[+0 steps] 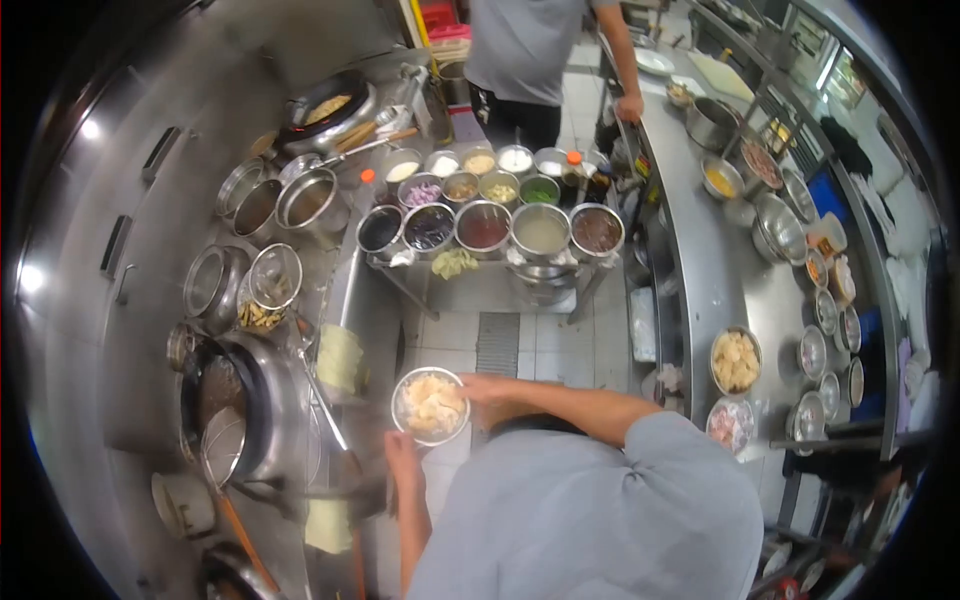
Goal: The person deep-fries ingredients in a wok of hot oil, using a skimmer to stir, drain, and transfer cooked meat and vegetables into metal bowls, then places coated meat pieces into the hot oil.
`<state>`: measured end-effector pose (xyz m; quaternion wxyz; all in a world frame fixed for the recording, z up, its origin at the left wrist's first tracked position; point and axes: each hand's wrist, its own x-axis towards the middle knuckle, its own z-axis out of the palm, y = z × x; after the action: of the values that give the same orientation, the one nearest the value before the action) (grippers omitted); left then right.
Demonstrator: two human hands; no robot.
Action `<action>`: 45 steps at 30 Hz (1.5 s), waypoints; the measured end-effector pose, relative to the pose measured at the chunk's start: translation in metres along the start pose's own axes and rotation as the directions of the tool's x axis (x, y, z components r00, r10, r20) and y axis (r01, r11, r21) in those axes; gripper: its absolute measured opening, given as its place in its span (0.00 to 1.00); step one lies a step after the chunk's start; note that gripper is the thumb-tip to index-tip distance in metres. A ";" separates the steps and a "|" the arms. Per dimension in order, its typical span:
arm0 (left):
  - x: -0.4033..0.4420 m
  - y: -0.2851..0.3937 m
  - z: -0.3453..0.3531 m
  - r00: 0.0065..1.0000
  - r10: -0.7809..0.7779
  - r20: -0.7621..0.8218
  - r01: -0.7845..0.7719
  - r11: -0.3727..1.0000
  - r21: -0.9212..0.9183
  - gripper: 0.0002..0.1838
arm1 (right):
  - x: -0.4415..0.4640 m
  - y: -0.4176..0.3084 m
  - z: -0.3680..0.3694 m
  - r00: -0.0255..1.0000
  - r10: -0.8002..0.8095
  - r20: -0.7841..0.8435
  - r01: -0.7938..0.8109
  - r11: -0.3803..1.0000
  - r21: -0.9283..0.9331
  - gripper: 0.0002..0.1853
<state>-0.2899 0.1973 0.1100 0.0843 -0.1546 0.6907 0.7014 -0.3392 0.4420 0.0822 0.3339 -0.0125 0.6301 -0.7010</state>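
Observation:
A metal bowl (399,421) with pale, battered-looking food pieces (432,404) is in front of my body, above the floor. My right hand (485,390) is closed on the bowl's right rim. Against its lower left edge is my left hand (404,458); its fingers are blurred and partly hidden, so I cannot tell whether they grip the rim. To the left of the bowl, a long-handled metal utensil (325,402) lies slanted along the stove edge. A big wok (205,385) holds dark liquid and a wire strainer (224,440).
Ahead stands a rack of seasoning containers (482,227). Pots (310,200) and a colander (275,277) crowd the left stove. Folded cloths (341,360) hang on its edge. On the right counter (705,270) are several bowls, including one of battered food (736,361). Another person (528,50) stands beyond the rack.

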 end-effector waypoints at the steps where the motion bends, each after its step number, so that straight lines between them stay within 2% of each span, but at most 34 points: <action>1: 0.006 0.005 0.004 1.000 -0.016 -0.009 0.016 1.000 -0.015 0.05 | 0.006 -0.009 -0.007 0.997 -0.029 0.067 0.031 0.999 -0.037 0.25; 4: 0.034 -0.006 0.011 0.999 -0.008 0.034 0.008 1.000 0.010 0.05 | 0.011 -0.021 -0.030 0.999 -0.021 0.039 0.026 0.991 -0.134 0.25; 5: 0.041 -0.005 0.019 0.999 0.032 0.026 -0.033 0.998 0.047 0.05 | 0.020 -0.017 -0.048 0.992 -0.072 0.100 0.093 0.968 -0.233 0.28; 6: 0.048 -0.002 0.027 0.999 0.039 0.034 -0.041 0.997 0.059 0.05 | 0.021 -0.009 -0.069 0.969 -0.246 -0.029 0.189 0.809 -0.556 0.29; 7: 0.055 -0.001 0.036 0.999 0.043 0.033 -0.044 0.999 0.029 0.04 | 0.010 -0.014 -0.091 0.893 -0.437 -0.109 0.172 0.554 -0.815 0.30; 8: 0.061 -0.002 0.047 0.998 0.036 0.046 -0.037 0.999 0.005 0.04 | -0.015 -0.037 -0.113 0.809 -0.528 -0.260 0.061 0.515 -0.855 0.28; 9: 0.061 0.006 0.059 0.999 -0.035 0.041 0.035 0.999 0.007 0.09 | -0.046 -0.064 -0.142 0.692 -0.603 -0.397 -0.073 0.488 -0.870 0.27; 10: 0.066 0.006 0.069 0.995 -0.052 0.080 0.050 0.998 0.029 0.09 | -0.073 -0.076 -0.178 0.549 -0.628 -0.553 -0.124 0.593 -0.796 0.24; 12: 0.077 -0.001 0.087 0.995 -0.093 -0.017 0.091 0.990 -0.110 0.08 | -0.123 -0.092 -0.256 0.239 -0.593 -0.769 -0.148 0.760 -0.633 0.18; 13: 0.077 0.002 0.098 0.992 -0.120 -0.026 0.116 0.988 -0.106 0.12 | -0.141 -0.094 -0.297 0.092 -0.544 -0.834 -0.126 0.825 -0.551 0.17; 15: 0.082 -0.004 0.119 0.979 -0.188 -0.083 0.178 0.977 -0.114 0.17 | -0.160 -0.085 -0.379 0.001 -0.320 -0.947 -0.163 0.935 -0.316 0.20; 16: 0.085 -0.012 0.125 0.964 -0.233 -0.125 0.218 0.969 -0.119 0.19 | -0.152 -0.063 -0.425 0.000 -0.307 -0.952 -0.169 0.938 -0.303 0.20; 17: 0.082 -0.020 0.131 0.978 -0.156 -0.139 0.168 0.983 0.077 0.20 | -0.129 -0.021 -0.477 -0.160 -0.459 -0.874 -0.276 0.871 -0.406 0.22; 19: 0.076 -0.028 0.146 0.986 -0.088 -0.142 0.126 0.950 0.285 0.21 | -0.091 0.057 -0.568 -0.227 -0.409 -0.884 -0.355 0.880 -0.316 0.30; 20: 0.073 -0.026 0.151 0.995 0.098 0.009 -0.076 0.708 0.702 0.20 | -0.083 0.080 -0.608 -0.217 -0.390 -0.895 -0.356 0.885 -0.300 0.30; 21: 0.069 -0.022 0.153 0.956 0.179 0.231 -0.274 0.273 0.922 0.20 | -0.077 0.101 -0.647 -0.049 -0.108 -0.993 -0.268 0.959 -0.091 0.32; 22: 0.064 -0.021 0.155 0.961 0.161 0.225 -0.260 0.252 0.932 0.20 | -0.068 0.122 -0.681 0.140 0.177 -0.974 -0.218 0.965 0.144 0.34; 25: 0.045 -0.024 0.147 0.972 0.148 0.182 -0.205 0.161 0.965 0.20 | -0.036 0.167 -0.748 -0.188 0.277 -0.942 -0.327 0.887 0.326 0.30; 26: 0.042 -0.026 0.135 0.989 -0.005 0.146 -0.145 0.075 0.987 0.20 | -0.038 0.156 -0.758 -0.289 0.293 -0.911 -0.386 0.836 0.391 0.27; 27: 0.040 -0.028 0.124 0.982 -0.158 0.106 -0.111 -0.026 0.993 0.21 | -0.047 0.133 -0.765 -0.325 0.322 -0.889 -0.367 0.823 0.432 0.26; 29: 0.030 -0.013 0.135 0.969 -0.246 -0.004 0.019 0.060 0.998 0.21 | -0.039 0.129 -0.795 -0.382 0.316 -0.869 -0.287 0.853 0.436 0.25; 31: 0.022 -0.002 0.152 0.959 -0.265 -0.097 0.152 0.199 0.968 0.22 | -0.032 0.160 -0.835 -0.345 0.293 -0.891 -0.180 0.912 0.370 0.24; 32: 0.017 0.003 0.159 0.954 -0.268 -0.137 0.208 0.259 0.943 0.22 | -0.029 0.177 -0.855 -0.283 0.298 -0.912 -0.130 0.930 0.344 0.24; 34: 0.012 0.006 0.171 0.939 -0.266 -0.218 0.314 0.406 0.858 0.22 | -0.014 0.216 -0.883 -0.292 0.317 -0.902 -0.071 0.934 0.351 0.29; 35: 0.011 0.005 0.174 0.932 -0.261 -0.251 0.351 0.481 0.804 0.22 | 0.003 0.268 -0.924 -0.310 0.452 -0.836 -0.094 0.861 0.500 0.25; 36: 0.015 -0.002 0.175 0.924 -0.239 -0.298 0.382 0.619 0.686 0.20 | 0.005 0.250 -0.914 -0.301 0.447 -0.842 -0.102 0.863 0.495 0.25; 37: 0.020 -0.004 0.182 0.913 -0.217 -0.345 0.383 0.742 0.549 0.18 | 0.001 0.226 -0.889 -0.328 0.371 -0.869 0.170 0.928 0.332 0.22; 38: 0.018 -0.001 0.184 0.981 -0.084 -0.173 0.191 0.515 0.836 0.15 | -0.004 0.195 -0.860 -0.351 0.292 -0.889 0.420 0.898 0.129 0.19; 39: 0.020 0.013 0.203 0.999 0.054 0.008 -0.018 0.189 0.982 0.13 | -0.004 0.208 -0.849 -0.250 0.147 -0.957 0.128 0.985 0.117 0.18; 40: 0.019 0.008 0.204 0.991 0.031 -0.127 0.103 0.420 0.902 0.14 | -0.004 0.231 -0.842 -0.136 -0.010 -0.991 -0.199 0.980 0.017 0.19; 41: 0.017 0.002 0.201 0.984 0.038 -0.175 0.137 0.466 0.874 0.14 | -0.005 0.251 -0.832 -0.021 -0.161 -0.987 -0.446 0.885 -0.135 0.20; 43: 0.019 -0.013 0.196 0.952 -0.047 -0.301 0.260 0.641 0.723 0.15 | -0.028 0.143 -0.719 -0.162 -0.029 -0.986 -0.250 0.968 0.013 0.23; 44: 0.017 -0.021 0.192 0.924 -0.097 -0.370 0.315 0.741 0.593 0.16 | -0.024 0.176 -0.702 -0.165 -0.131 -0.978 -0.345 0.936 -0.067 0.25; 45: 0.012 -0.030 0.186 0.890 -0.152 -0.430 0.350 0.832 0.430 0.16 | -0.026 0.208 -0.679 -0.155 -0.314 -0.937 -0.412 0.882 -0.228 0.27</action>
<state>-0.3101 0.3822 0.0770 0.0795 -0.3509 0.8233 0.4390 -0.5227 1.0522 -0.2322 -0.2510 0.4701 0.8023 -0.2690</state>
